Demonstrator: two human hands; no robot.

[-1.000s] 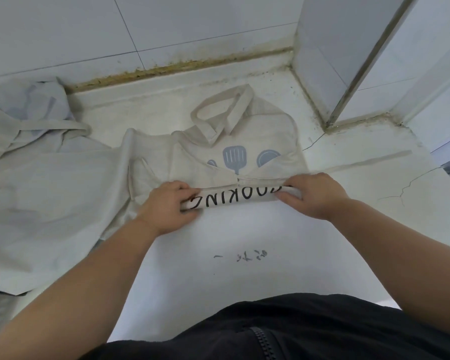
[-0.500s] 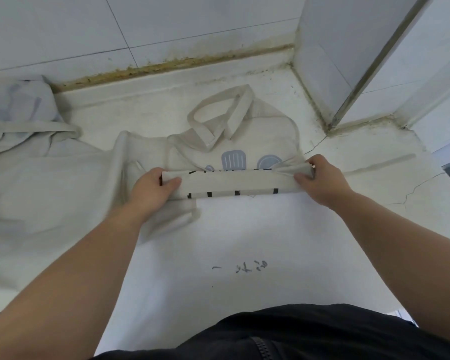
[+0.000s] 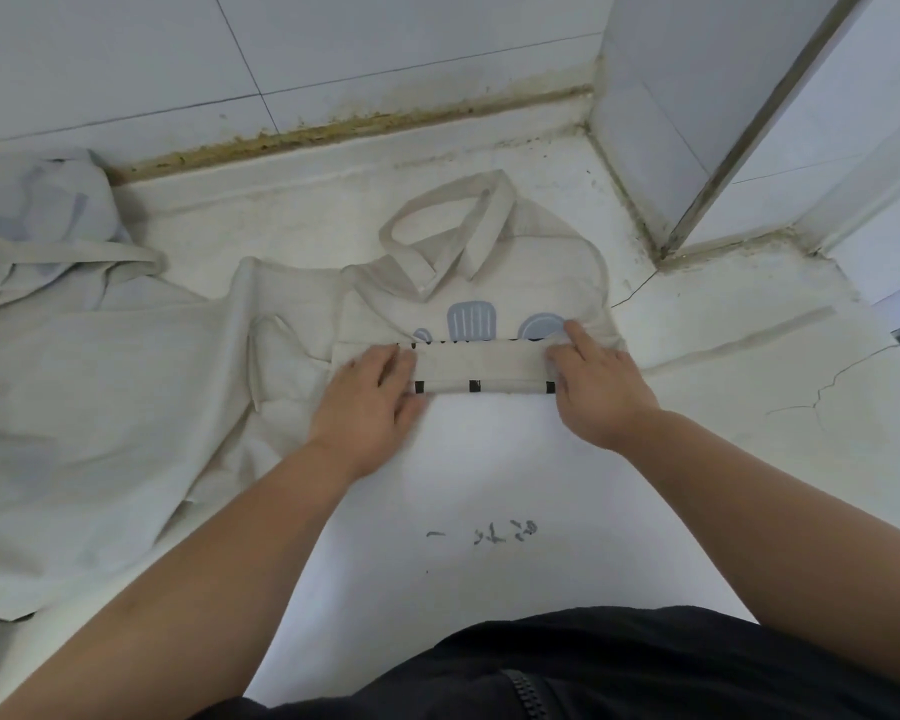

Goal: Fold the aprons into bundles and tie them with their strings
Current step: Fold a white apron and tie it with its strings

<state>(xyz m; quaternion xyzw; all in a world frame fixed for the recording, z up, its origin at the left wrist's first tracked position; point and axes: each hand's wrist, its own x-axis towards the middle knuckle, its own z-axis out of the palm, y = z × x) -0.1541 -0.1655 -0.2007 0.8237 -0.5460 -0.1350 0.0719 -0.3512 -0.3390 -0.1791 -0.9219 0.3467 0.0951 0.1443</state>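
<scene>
While both hands bear down on it, the apron (image 3: 489, 283) lies flat on the white floor (image 3: 489, 459). Its bib end points away from the person, toward the tiled wall (image 3: 333, 54), and its neck loop (image 3: 448, 220) is the part farthest from them. The near end is turned up into a folded band (image 3: 481, 363). The long axis of this band runs left to right, square to the apron's own length. Short black bits of print show along both edges of the band. Just beyond it are blue utensil pictures (image 3: 471, 319).

The left hand (image 3: 370, 402) lies on the left end of the band with its fingers spread fairly straight and pressing down. Its thumb is at the near edge. The right hand (image 3: 601, 387) covers the right end. Its forefinger is stretched forward onto the cloth and its other fingers are bent over the band. Whether the thumb pinches from below is hidden, so I cannot tell how firm that hold is.

What seems to be a tie string (image 3: 739, 337) trails off to the right across the floor. A second apron (image 3: 74, 381) lies spread and rumpled to the left, touching the first one's side. Dark scribbles (image 3: 489, 532) mark the floor between the arms.
</scene>
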